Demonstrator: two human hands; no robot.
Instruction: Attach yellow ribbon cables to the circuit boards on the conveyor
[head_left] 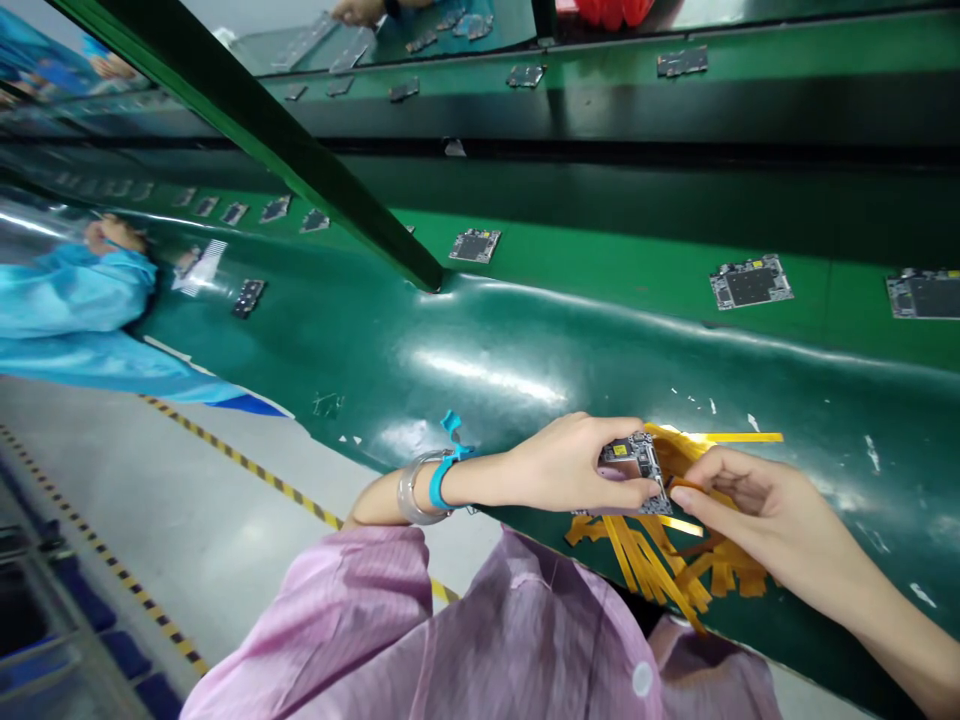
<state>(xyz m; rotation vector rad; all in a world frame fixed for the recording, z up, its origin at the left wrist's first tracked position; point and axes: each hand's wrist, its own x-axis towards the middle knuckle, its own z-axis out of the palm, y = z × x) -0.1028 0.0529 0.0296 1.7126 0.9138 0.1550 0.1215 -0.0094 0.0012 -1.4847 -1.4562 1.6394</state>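
Observation:
My left hand (592, 465) grips a small circuit board (646, 455) by its edges, thumb on the near side and fingers on the far side. The board has a yellow square label and a bare coppery area. Close to the board's right edge, my right hand (742, 495) pinches a small piece of amber tape (681, 484) between thumb and forefinger. Under both hands lies a loose heap of amber tape strips (637, 560) on the green mat (360, 350). The palm partly covers the board's left part.
Beyond the mat runs a green conveyor (600, 270) carrying spaced circuit boards, one (751, 283) nearest ahead. A slanting green post (300, 150) crosses the view. At left, a co-worker's blue sleeve (67, 300) rests near another board (249, 297). A second line runs behind.

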